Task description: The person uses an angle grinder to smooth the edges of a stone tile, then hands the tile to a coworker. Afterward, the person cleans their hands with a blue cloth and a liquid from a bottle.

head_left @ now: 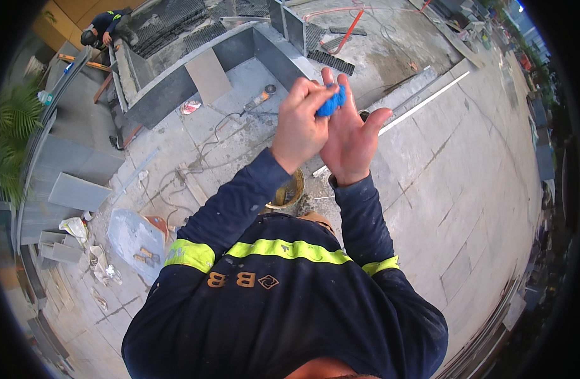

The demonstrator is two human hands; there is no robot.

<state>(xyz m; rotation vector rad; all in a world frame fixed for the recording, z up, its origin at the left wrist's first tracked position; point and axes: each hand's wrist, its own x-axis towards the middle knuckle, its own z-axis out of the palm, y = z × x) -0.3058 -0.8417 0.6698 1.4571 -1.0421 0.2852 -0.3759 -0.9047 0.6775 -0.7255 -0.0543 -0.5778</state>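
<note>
Raised in front of my chest, my left hand [299, 123] has its fingers closed around a crumpled blue sponge or cloth [331, 103]; which of the two it is, I cannot tell. The blue piece presses against the fingers of my right hand [352, 144], which is turned palm up with its thumb spread out. Nothing is gripped in the right hand, and its skin looks wet. Below my hands stands a bucket [292, 191] with a yellowish rim, partly hidden by my left sleeve.
An angle grinder [262, 96] with a trailing cord lies by a low grey-walled planter [230, 47]. A beige slab [208, 77] leans on that wall. Another person [107, 28] crouches at the far left. Grey tiles [79, 191] and a dusty tray [135, 237] lie left; a white strip [422, 104] right.
</note>
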